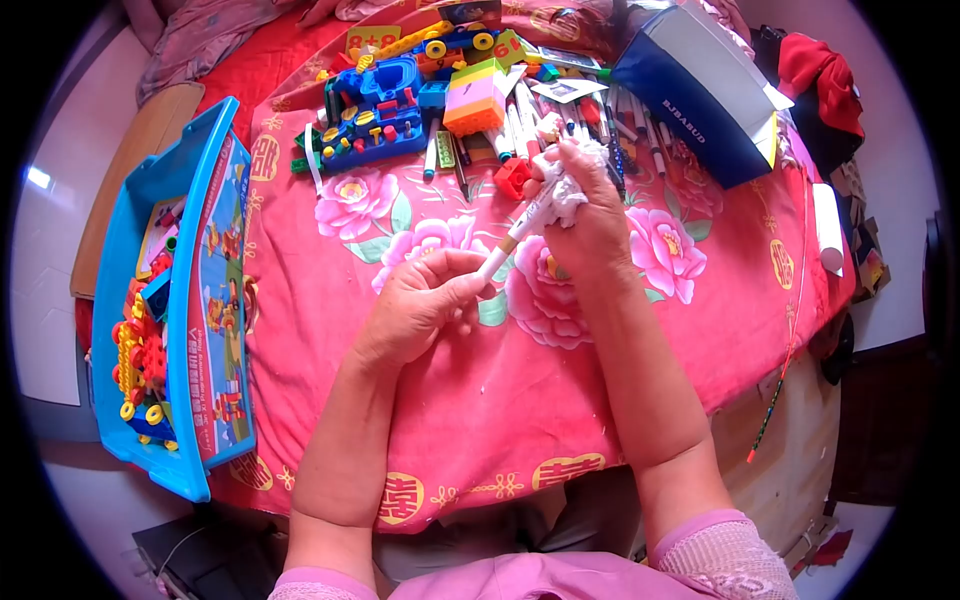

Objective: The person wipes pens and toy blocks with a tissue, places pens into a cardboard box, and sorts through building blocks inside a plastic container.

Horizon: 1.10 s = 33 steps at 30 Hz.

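White marker (513, 236) is near the red block (512, 180), left hand (418, 305) pinching one end, right hand (592, 220) clutching crumpled tissue (567, 202), I think, against it.

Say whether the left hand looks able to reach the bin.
Probably yes: mostly open cloth lies between the left hand and the bin, though it may need to release the marker first.

Blue tub (186, 330) stands opposite red fabric (822, 75) (perhaps clothing).
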{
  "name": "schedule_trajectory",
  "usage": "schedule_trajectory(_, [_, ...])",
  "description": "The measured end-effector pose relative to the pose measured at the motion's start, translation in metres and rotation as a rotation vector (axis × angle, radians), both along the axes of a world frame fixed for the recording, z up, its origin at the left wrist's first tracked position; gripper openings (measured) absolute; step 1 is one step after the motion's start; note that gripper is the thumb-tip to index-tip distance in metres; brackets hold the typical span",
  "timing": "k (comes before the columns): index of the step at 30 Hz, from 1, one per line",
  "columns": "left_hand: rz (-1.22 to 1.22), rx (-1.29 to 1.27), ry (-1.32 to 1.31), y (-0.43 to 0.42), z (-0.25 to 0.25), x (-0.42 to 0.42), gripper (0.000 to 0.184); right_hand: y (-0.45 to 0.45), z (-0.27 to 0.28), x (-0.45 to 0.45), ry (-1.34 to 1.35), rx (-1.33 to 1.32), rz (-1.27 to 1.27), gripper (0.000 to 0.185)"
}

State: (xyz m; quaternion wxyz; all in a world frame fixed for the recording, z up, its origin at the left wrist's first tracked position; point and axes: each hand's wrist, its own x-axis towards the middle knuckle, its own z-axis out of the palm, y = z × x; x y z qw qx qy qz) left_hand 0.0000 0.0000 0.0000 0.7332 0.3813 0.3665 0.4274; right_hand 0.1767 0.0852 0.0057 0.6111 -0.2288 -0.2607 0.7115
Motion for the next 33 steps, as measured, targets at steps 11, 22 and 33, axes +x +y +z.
schedule_trajectory(11, [0.127, 0.061, -0.102, 0.001, -0.005, 0.000, 0.020, -0.043, 0.008, -0.041, -0.209, -0.037, 0.241, 0.023])
schedule_trajectory(22, [0.060, -0.070, -0.191, -0.001, 0.000, 0.005, 0.023, -0.023, 0.010, -0.020, -0.009, 0.018, 0.055, 0.020])
schedule_trajectory(33, [0.002, -0.067, -0.173, -0.001, -0.011, 0.007, 0.021, -0.033, 0.010, -0.028, -0.184, 0.021, 0.070, 0.026])
